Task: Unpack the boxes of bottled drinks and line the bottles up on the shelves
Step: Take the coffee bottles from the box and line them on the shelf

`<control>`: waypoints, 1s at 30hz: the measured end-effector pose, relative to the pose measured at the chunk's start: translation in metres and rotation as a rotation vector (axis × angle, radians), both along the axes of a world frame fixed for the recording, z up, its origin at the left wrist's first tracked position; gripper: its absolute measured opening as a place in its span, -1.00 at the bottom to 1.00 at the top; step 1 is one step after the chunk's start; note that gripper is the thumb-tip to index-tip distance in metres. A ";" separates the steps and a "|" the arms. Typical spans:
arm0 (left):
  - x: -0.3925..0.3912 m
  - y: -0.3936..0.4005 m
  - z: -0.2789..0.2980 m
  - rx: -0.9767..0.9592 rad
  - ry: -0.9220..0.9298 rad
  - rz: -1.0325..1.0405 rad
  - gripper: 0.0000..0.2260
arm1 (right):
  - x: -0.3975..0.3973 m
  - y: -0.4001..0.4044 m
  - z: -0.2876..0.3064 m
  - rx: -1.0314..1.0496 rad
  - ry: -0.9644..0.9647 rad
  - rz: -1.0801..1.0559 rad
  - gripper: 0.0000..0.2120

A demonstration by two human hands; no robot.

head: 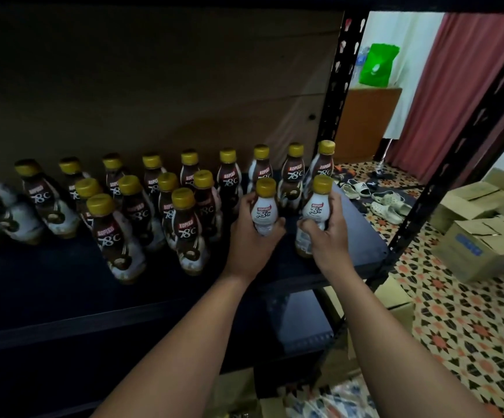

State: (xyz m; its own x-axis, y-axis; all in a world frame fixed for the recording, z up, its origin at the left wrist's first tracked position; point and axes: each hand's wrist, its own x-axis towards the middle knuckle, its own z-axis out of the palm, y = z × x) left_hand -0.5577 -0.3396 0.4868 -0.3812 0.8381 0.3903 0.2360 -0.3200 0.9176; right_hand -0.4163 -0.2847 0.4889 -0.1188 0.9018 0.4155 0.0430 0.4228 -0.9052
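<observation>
Left hand [249, 233] and right hand [324, 233] each hold a grip curled round one upright bottle, left bottle [264, 211] and right bottle [315, 211], on the shelf [48, 285], right of the standing rows [142, 200].

Bottles [190, 233] are standing in rows on the shelf [48, 291]; cardboard boxes [482, 245] are lying on the floor [455, 327] to its right.

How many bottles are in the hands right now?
2. The left hand grips one white-label bottle and the right hand grips another, both over the right end of the shelf, just in front of the back row.
</observation>
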 end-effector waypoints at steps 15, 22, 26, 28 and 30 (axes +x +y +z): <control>-0.010 -0.003 -0.006 -0.023 -0.046 -0.132 -0.34 | 0.009 0.000 -0.014 -0.033 -0.092 0.030 -0.36; -0.014 -0.005 -0.012 -0.029 0.024 -0.072 -0.44 | 0.008 -0.002 -0.016 -0.038 -0.117 -0.010 -0.36; -0.013 -0.005 -0.012 -0.002 0.076 -0.026 -0.42 | 0.009 -0.003 -0.016 -0.040 -0.135 -0.027 -0.45; -0.012 -0.006 -0.012 0.001 0.088 -0.019 -0.39 | 0.008 -0.003 -0.016 -0.037 -0.159 -0.061 -0.48; -0.011 -0.007 -0.012 0.007 0.103 -0.006 -0.37 | 0.007 -0.005 -0.016 -0.025 -0.182 -0.101 -0.50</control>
State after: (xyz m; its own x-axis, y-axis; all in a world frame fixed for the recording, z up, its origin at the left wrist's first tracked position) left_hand -0.5688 -0.3470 0.4743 -0.3337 0.8375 0.4326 0.3270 -0.3276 0.8864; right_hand -0.4092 -0.2894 0.4732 -0.0987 0.9226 0.3728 0.2479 0.3856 -0.8887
